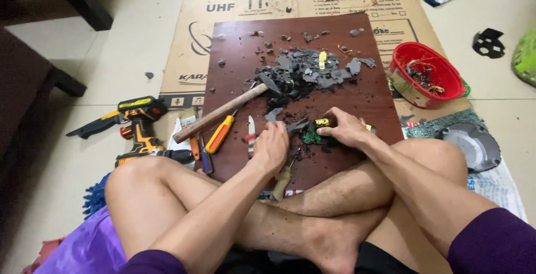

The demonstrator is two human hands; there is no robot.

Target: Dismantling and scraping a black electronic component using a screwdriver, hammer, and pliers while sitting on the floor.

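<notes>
I sit cross-legged on the floor before a dark brown board [234, 51]. My left hand [272, 147] is curled over a tool near the board's front edge, beside a small green circuit board [311, 135]. My right hand [345, 129] presses down on that green piece and a small yellow part [322, 122]. A heap of broken grey and black plastic scraps [307, 73] lies further back on the board. A wooden-handled hammer [223, 112] rests with its head toward the heap.
A yellow-handled screwdriver [219, 134], a small knife [250, 136] and another screwdriver [282, 182] lie near my hands. A yellow cordless drill [139, 123] sits left. A red bowl of parts [427, 74] is right, on flattened cardboard [184, 56].
</notes>
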